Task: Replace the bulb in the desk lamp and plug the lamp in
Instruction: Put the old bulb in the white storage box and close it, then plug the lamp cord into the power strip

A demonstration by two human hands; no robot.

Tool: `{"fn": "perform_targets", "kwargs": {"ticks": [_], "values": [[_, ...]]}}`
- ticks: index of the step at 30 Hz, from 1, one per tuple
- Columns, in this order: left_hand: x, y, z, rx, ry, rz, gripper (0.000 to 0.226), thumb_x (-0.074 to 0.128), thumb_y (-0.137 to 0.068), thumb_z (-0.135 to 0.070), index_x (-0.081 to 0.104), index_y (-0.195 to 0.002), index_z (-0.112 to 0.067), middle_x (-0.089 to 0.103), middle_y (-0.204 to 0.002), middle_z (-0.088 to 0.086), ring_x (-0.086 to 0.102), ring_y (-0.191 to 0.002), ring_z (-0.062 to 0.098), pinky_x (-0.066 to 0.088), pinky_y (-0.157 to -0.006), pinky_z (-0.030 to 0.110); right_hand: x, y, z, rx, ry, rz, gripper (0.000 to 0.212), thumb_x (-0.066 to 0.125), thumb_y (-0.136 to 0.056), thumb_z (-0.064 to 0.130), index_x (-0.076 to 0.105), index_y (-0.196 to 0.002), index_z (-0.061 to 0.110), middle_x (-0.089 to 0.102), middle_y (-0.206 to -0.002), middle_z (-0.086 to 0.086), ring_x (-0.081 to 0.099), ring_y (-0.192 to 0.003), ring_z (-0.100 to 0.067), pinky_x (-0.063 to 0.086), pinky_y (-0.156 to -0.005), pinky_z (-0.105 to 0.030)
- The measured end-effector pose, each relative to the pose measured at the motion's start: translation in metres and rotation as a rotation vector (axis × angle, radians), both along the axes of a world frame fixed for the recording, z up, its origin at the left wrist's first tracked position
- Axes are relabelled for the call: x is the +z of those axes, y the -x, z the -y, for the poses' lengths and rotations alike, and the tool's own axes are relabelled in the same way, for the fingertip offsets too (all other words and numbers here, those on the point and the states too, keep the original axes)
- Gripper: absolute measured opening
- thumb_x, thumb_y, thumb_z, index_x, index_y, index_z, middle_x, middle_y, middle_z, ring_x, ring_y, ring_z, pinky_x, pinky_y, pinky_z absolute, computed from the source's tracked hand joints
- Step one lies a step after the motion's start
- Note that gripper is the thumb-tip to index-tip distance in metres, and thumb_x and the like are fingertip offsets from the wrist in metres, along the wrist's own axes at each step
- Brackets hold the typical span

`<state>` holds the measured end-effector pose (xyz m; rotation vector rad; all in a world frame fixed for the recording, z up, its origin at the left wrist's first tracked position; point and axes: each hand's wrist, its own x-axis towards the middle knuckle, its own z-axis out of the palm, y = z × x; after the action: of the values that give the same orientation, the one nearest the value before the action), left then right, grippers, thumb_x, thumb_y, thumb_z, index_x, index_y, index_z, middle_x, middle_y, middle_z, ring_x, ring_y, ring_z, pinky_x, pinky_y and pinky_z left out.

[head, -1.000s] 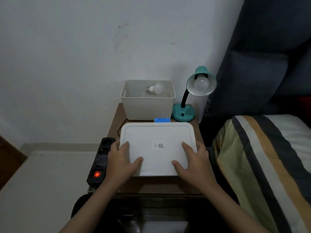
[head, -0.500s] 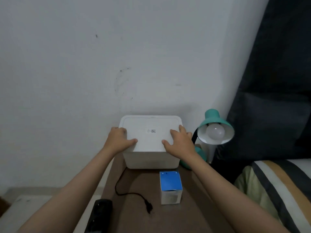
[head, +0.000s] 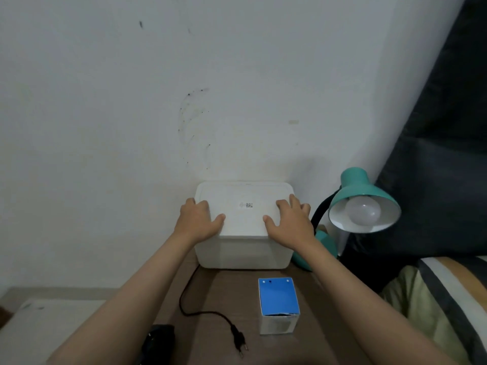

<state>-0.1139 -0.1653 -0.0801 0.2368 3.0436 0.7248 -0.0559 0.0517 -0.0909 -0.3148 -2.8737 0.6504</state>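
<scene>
Pale grey wall (head: 131, 101) behind, scuffed with dark specks near the middle; dark curtain (head: 448, 154) at right. Below, one brown bedside table (head: 216, 299) seen from the head camera, with one striped blanket (head: 448, 299) beside it at right.

One white storage box (head: 243, 252) at the table's back edge against the wall, one white lid (head: 243, 204) lying flat on top of it, small printed label at the lid's centre. Two bare hands on that lid: left hand (head: 197, 219) flat on the left end, fingers spread and curled over the edge, thumb pointing inward; right hand (head: 288, 222) flat on the right end, fingers likewise spread, thumb inward. Both pressing down on the lid rather than pinching it.

One teal desk lamp (head: 361, 191) just right of the box, black gooseneck arching up, shade tilted toward the camera, teal base partly hidden behind the right forearm. One frosted white bulb (head: 363, 212) seated in the shade, unlit.

One small blue-topped bulb carton (head: 278, 305) upright near the table's front, well apart from the box. One black cord (head: 189, 309) trailing from beside the box's left corner, ending in one two-pin plug (head: 239, 341) lying loose on the tabletop, not inserted. One dark power strip (head: 158, 341) at the table's left front edge, only partly visible, near the plug but not touching it.
</scene>
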Motion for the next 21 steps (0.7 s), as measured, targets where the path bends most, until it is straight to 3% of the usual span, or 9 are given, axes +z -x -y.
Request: {"fn": "perform_targets", "kwargs": {"ticks": [4, 6, 8, 10, 13, 17, 21], "values": [[0.008, 0.002, -0.002, -0.036, 0.164, 0.103, 0.066, 0.042, -0.088, -0.057, 0.039, -0.129, -0.005, 0.029, -0.141, 0.026, 0.031, -0.129, 0.042, 0.037, -0.101, 0.047, 0.001, 0.003, -0.002, 0.009, -0.090, 0.064, 0.060, 0.044, -0.091, 0.051, 0.038, -0.137, 0.014, 0.023, -0.153, -0.017, 0.028, -0.130, -0.040, 0.030, -0.107, -0.049], [0.014, -0.001, 0.000, -0.053, 0.211, 0.136, 0.076, 0.037, -0.088, -0.062, 0.031, -0.138, -0.006, 0.013, -0.151, 0.029, 0.021, -0.137, 0.043, 0.028, -0.110, 0.049, 0.007, -0.001, 0.004, 0.008, -0.152, 0.108, 0.061, 0.040, -0.093, 0.052, 0.037, -0.140, 0.013, 0.014, -0.157, -0.022, 0.017, -0.139, -0.041, 0.015, -0.115, -0.053], [0.015, -0.015, 0.003, -0.063, 0.142, 0.091, 0.076, 0.037, -0.089, -0.060, 0.024, -0.143, -0.007, 0.005, -0.154, 0.027, 0.012, -0.142, 0.040, 0.018, -0.115, 0.048, 0.009, -0.018, 0.017, 0.046, -0.124, 0.015, 0.059, 0.043, -0.095, 0.047, 0.038, -0.142, 0.011, 0.012, -0.158, -0.023, 0.012, -0.144, -0.039, 0.011, -0.118, -0.052], [0.010, -0.044, 0.008, -0.048, -0.043, -0.012, 0.073, 0.045, -0.091, -0.052, 0.023, -0.145, -0.008, 0.009, -0.155, 0.022, 0.010, -0.144, 0.034, 0.014, -0.116, 0.045, 0.006, -0.050, 0.040, 0.156, -0.011, -0.207, 0.051, 0.052, -0.094, 0.035, 0.048, -0.136, 0.006, 0.032, -0.151, -0.022, 0.027, -0.139, -0.038, 0.024, -0.116, -0.047], [-0.010, -0.096, 0.026, -0.050, -0.245, -0.137, 0.068, 0.051, -0.087, -0.047, 0.033, -0.141, -0.008, 0.028, -0.151, 0.019, 0.022, -0.141, 0.031, 0.023, -0.115, 0.043, -0.015, -0.101, 0.077, 0.344, 0.113, -0.377, 0.036, 0.057, -0.090, 0.025, 0.062, -0.118, 0.003, 0.062, -0.117, -0.014, 0.056, -0.112, -0.030, 0.047, -0.096, -0.038], [-0.049, -0.163, 0.060, -0.030, -0.233, -0.127, 0.069, 0.050, -0.078, -0.046, 0.044, -0.133, -0.004, 0.043, -0.141, 0.021, 0.034, -0.136, 0.033, 0.027, -0.110, 0.038, -0.061, -0.145, 0.110, 0.423, 0.154, -0.128, 0.029, 0.053, -0.091, 0.027, 0.062, -0.114, 0.011, 0.062, -0.110, -0.006, 0.058, -0.105, -0.022, 0.047, -0.086, -0.031], [-0.085, -0.221, 0.092, 0.073, -0.166, -0.047, 0.071, 0.049, -0.076, -0.049, 0.044, -0.134, -0.008, 0.041, -0.143, 0.017, 0.038, -0.132, 0.032, 0.029, -0.109, 0.037, -0.102, -0.153, 0.122, 0.273, 0.033, 0.095, 0.025, 0.050, -0.092, 0.025, 0.060, -0.111, 0.013, 0.058, -0.111, -0.009, 0.054, -0.105, -0.026, 0.047, -0.083, -0.034]]}}
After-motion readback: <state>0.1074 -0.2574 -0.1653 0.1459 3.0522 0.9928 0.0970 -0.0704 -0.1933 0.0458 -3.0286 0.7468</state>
